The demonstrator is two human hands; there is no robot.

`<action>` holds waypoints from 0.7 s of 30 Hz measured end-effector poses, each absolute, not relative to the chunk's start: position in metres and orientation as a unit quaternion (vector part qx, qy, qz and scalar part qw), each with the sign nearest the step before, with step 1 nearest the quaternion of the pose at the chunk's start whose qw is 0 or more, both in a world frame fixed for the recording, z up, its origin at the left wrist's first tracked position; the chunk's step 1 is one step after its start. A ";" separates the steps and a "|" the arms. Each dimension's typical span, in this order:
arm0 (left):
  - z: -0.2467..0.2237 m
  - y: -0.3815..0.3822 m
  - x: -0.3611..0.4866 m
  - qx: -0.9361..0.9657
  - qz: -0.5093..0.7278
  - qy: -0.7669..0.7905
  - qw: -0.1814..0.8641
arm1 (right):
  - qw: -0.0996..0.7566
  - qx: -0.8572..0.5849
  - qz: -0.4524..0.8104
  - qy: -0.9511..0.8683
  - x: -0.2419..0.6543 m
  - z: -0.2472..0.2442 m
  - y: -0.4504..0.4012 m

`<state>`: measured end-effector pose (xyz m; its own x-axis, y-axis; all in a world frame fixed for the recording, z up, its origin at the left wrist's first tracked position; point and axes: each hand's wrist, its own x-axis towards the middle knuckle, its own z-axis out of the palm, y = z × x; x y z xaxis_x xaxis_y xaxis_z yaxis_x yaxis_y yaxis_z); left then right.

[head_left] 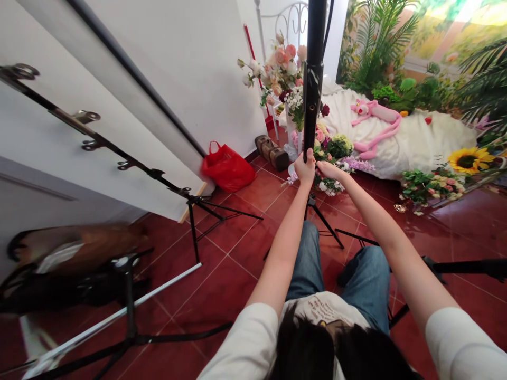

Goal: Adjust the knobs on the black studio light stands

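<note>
A black light stand (312, 100) rises upright in front of me, its pole running out of the top of the view. Around the pole is wrapped my left hand (304, 168), thumb up along it. My right hand (329, 170) is closed against the pole's right side at almost the same height; its fingers hide the exact part they grip. Below the hands, the stand's spread legs (327, 226) show on the floor between my knees.
Artificial flowers (282, 68) stand behind the pole. A pink plush toy (382, 113) lies on a white-draped bed (431, 140). A red bag (228, 168) and brown case (272, 152) rest by the wall. More stand legs (132, 338) and a white rod (119, 316) cross the floor at left.
</note>
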<state>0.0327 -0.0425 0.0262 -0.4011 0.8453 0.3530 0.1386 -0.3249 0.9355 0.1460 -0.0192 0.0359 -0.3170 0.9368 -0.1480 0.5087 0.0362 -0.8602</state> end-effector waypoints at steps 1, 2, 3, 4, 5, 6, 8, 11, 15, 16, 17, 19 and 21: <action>0.026 -0.043 0.033 0.477 0.660 0.516 0.266 | 0.255 -0.527 0.452 -0.673 0.147 0.032 -0.025; 0.027 -0.043 0.033 0.476 0.662 0.516 0.264 | 0.287 -0.516 0.462 -0.662 0.147 0.028 -0.031; 0.027 -0.043 0.033 0.474 0.664 0.516 0.261 | 0.320 -0.504 0.478 -0.644 0.146 0.024 -0.036; 0.028 -0.044 0.033 0.473 0.667 0.515 0.258 | 0.352 -0.491 0.500 -0.621 0.145 0.020 -0.040; 0.028 -0.044 0.033 0.473 0.670 0.513 0.255 | 0.378 -0.477 0.526 -0.595 0.144 0.016 -0.043; 0.029 -0.045 0.033 0.472 0.672 0.511 0.254 | 0.396 -0.464 0.552 -0.569 0.143 0.013 -0.046; 0.030 -0.046 0.033 0.470 0.676 0.508 0.255 | 0.422 -0.432 0.601 -0.523 0.142 0.009 -0.051; 0.032 -0.048 0.033 0.468 0.678 0.505 0.255 | 0.440 -0.380 0.659 -0.477 0.145 0.010 -0.055; 0.032 -0.047 0.033 0.477 0.677 0.501 0.251 | 0.427 -0.388 0.635 -0.513 0.153 0.022 -0.048; 0.032 -0.046 0.033 0.480 0.676 0.501 0.249 | 0.420 -0.403 0.616 -0.531 0.154 0.026 -0.044; 0.031 -0.046 0.032 0.483 0.675 0.500 0.248 | 0.412 -0.419 0.596 -0.548 0.154 0.031 -0.040; 0.031 -0.045 0.032 0.483 0.673 0.501 0.248 | 0.390 -0.455 0.551 -0.581 0.150 0.039 -0.032; 0.031 -0.045 0.032 0.477 0.674 0.505 0.252 | 0.366 -0.486 0.503 -0.614 0.144 0.046 -0.028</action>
